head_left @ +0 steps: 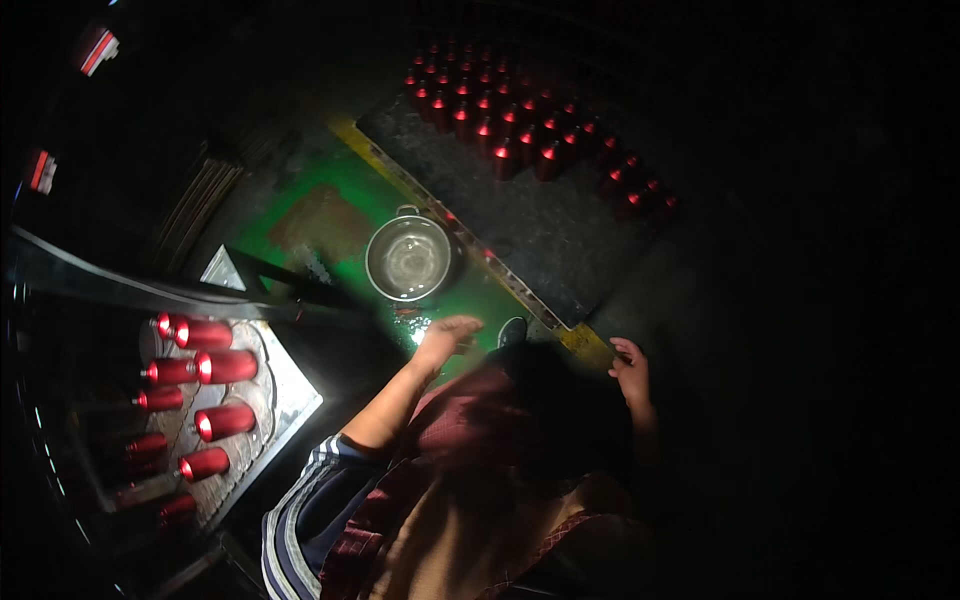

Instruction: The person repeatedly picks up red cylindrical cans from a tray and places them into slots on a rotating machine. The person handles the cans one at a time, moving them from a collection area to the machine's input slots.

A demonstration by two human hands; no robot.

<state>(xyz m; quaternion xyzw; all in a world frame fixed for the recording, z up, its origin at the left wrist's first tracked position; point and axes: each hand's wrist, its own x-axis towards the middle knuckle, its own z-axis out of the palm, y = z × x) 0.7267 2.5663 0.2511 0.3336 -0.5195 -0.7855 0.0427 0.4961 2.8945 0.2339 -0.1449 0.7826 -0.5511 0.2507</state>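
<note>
I saw the left hand [450,338] loosely curled and the right hand [629,372] half spread, both seemingly empty; the metal pot [382,253] stood at the left's eleven o'clock, presumably for easy reach.

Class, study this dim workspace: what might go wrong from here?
The metal pot sits on the green floor near the person's shoe, so a step could knock it. The shiny floor patch beside it may be slippery. The red canisters cluster on the dark surface, so one bump might topple several.

Dim; right side near black; floor [472,300] glare.
</note>
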